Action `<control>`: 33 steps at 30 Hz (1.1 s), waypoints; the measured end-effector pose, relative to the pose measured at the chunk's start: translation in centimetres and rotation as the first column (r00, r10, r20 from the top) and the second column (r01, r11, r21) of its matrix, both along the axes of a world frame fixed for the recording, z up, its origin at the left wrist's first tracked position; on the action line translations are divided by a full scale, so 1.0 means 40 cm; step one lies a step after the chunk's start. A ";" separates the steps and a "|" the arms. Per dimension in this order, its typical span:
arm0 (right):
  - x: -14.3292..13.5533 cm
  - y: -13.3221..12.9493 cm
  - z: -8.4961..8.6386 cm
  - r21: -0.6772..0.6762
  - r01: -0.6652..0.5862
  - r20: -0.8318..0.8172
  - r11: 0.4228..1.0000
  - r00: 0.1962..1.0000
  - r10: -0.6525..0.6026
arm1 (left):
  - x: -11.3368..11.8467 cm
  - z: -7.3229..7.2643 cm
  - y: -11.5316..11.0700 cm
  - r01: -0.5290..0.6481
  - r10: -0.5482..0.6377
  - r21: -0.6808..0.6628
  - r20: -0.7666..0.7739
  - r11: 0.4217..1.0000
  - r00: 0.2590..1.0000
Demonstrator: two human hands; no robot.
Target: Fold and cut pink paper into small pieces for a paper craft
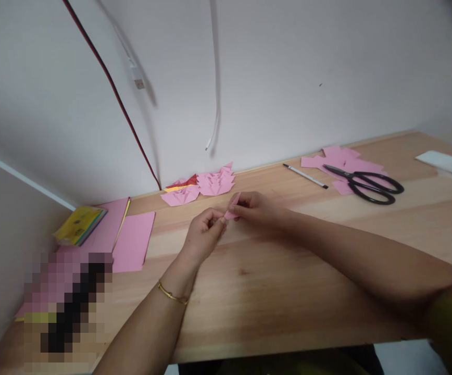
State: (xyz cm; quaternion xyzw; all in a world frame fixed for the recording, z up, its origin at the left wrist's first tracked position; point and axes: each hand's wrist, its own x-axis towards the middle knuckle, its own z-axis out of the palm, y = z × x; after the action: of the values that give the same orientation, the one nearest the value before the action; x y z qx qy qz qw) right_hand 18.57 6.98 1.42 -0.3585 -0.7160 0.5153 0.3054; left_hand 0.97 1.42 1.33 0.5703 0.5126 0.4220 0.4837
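Between my two hands, above the middle of the wooden table, is a small folded piece of pink paper (233,207). My left hand (206,232) pinches its lower left end. The fingers of my right hand (251,208) are closed on its other side. Just behind my hands, folded pink paper pieces (215,182) lie against the wall, with a red and yellow piece (183,184) on those at the left.
At the right, black-handled scissors (361,183) rest on pink paper scraps (337,156), beside a pen (305,176). Pink sheets (134,242) and a yellow packet (79,225) lie left. A white object (447,164) is far right. Cables (111,80) hang along the wall.
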 end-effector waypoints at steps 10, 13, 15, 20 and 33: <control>0.006 0.004 -0.006 0.096 0.007 0.013 0.995 1.000 -0.008 | 0.009 0.008 -0.002 0.018 -0.017 -0.042 0.037 0.999 0.999; 0.003 -0.002 -0.008 0.152 -0.026 0.031 0.988 0.999 0.022 | 0.004 -0.006 0.001 0.016 -0.015 -0.030 0.040 0.999 0.999; 0.001 -0.005 -0.011 0.181 -0.038 0.038 0.983 0.999 0.032 | 0.001 -0.015 0.003 0.003 -0.003 -0.021 -0.001 1.000 1.000; -0.003 -0.006 -0.016 0.160 -0.054 -0.002 0.986 0.998 0.055 | 0.000 -0.016 0.000 -0.009 0.013 0.029 -0.141 1.000 0.990; -0.004 -0.007 -0.011 0.178 -0.009 0.007 0.984 1.000 0.007 | 0.002 -0.012 -0.003 0.013 0.000 0.071 -0.192 0.997 0.981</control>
State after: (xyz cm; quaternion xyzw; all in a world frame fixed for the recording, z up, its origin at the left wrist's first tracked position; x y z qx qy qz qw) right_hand 18.41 6.69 0.97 -0.3285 -0.7615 0.4496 0.3319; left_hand 1.05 1.30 0.86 0.6269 0.5395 0.3816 0.4127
